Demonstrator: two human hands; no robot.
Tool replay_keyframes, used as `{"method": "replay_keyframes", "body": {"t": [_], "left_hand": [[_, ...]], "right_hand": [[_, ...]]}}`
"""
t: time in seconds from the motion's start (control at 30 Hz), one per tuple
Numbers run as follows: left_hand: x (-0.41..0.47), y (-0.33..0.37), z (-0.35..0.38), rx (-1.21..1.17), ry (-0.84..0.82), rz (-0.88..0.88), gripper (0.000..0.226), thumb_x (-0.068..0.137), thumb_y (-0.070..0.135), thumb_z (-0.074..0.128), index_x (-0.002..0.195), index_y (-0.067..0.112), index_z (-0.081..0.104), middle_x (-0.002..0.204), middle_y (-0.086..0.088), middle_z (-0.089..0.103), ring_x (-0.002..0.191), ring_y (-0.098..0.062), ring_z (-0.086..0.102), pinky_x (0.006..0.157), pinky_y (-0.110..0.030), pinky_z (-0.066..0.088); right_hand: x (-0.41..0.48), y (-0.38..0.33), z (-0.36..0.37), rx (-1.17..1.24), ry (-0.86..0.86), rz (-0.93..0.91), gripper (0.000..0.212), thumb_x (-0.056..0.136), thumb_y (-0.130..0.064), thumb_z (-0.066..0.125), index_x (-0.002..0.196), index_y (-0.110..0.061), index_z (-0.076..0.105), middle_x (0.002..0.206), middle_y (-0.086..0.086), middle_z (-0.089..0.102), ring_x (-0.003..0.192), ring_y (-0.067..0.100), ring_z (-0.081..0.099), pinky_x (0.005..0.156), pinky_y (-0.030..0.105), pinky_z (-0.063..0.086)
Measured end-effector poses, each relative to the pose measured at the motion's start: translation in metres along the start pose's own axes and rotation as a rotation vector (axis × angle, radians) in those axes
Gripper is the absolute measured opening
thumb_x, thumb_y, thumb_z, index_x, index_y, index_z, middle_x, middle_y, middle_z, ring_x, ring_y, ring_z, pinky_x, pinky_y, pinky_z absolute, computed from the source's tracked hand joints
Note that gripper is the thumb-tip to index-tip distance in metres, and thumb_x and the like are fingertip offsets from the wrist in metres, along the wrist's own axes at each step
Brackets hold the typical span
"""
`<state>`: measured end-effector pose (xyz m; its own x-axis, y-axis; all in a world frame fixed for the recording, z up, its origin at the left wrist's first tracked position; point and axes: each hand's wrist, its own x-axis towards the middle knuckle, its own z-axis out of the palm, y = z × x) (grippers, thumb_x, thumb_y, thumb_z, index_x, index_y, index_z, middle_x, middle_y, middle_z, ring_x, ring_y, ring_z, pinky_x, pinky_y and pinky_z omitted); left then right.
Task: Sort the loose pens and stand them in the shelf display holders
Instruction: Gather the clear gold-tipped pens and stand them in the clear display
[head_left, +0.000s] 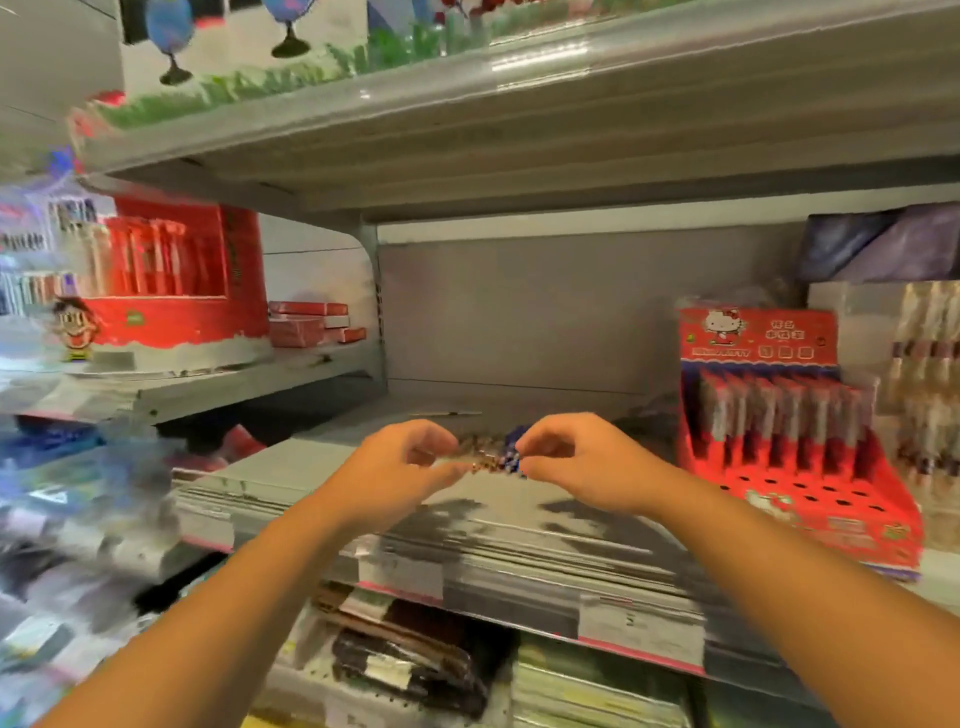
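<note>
I hold a small bundle of pens (485, 454) at the centre of the frame, just above the grey shelf (311, 467). My left hand (410, 467) pinches one end with curled fingers and my right hand (566, 457) pinches the other; the bundle is blurred, so I cannot count the pens. Behind it, further back on the shelf, a single pen (447, 414) lies flat, apart from my hands. To the right stands the red Hello Kitty display holder (789, 499), with packaged pens upright in its rear rows and dark holes showing in its front rows. Just beside it, at the right edge, stand pale pens in another display (930, 374). At the upper left sits a red display box (176, 280) with small red boxes (311, 325) stacked next to it. Below the shelf edge lie dark packets (410, 660) and green notebooks (587, 691).
</note>
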<state>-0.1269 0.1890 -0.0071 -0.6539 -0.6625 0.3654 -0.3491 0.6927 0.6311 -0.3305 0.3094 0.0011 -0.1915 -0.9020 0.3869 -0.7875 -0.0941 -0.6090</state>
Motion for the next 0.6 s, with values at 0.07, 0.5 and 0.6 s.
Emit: {"method": "replay_keyframes", "body": {"t": [0.07, 0.5, 0.6], "left_hand": [[0.016, -0.018, -0.009, 0.023, -0.043, -0.024, 0.026, 0.09, 0.042, 0.068, 0.113, 0.033, 0.063, 0.109, 0.018, 0.063, 0.1, 0.001, 0.058, 0.079, -0.022, 0.049], [0.152, -0.082, -0.022, 0.345, -0.24, -0.004, 0.036, 0.092, 0.039, 0.064, 0.121, 0.019, 0.065, 0.119, 0.002, 0.063, 0.105, -0.017, 0.059, 0.087, -0.028, 0.048], [0.188, -0.092, -0.022, 0.431, -0.333, -0.036, 0.028, 0.095, 0.036, 0.06, 0.116, 0.018, 0.066, 0.117, -0.003, 0.063, 0.104, -0.021, 0.059, 0.089, -0.03, 0.049]], "right_hand": [[0.022, 0.001, 0.01, -0.045, -0.019, 0.04, 0.017, 0.086, -0.029, 0.073, 0.101, -0.02, 0.072, 0.095, -0.003, 0.073, 0.091, 0.014, 0.068, 0.088, 0.037, 0.054], [0.17, 0.033, 0.027, -0.316, -0.177, 0.164, 0.012, 0.089, -0.036, 0.066, 0.099, -0.029, 0.067, 0.095, -0.016, 0.065, 0.091, 0.009, 0.06, 0.074, 0.022, 0.045], [0.198, 0.045, 0.027, -0.424, -0.263, 0.16, 0.015, 0.09, -0.033, 0.062, 0.097, -0.023, 0.07, 0.097, -0.002, 0.07, 0.093, 0.018, 0.064, 0.081, 0.03, 0.049]]}}
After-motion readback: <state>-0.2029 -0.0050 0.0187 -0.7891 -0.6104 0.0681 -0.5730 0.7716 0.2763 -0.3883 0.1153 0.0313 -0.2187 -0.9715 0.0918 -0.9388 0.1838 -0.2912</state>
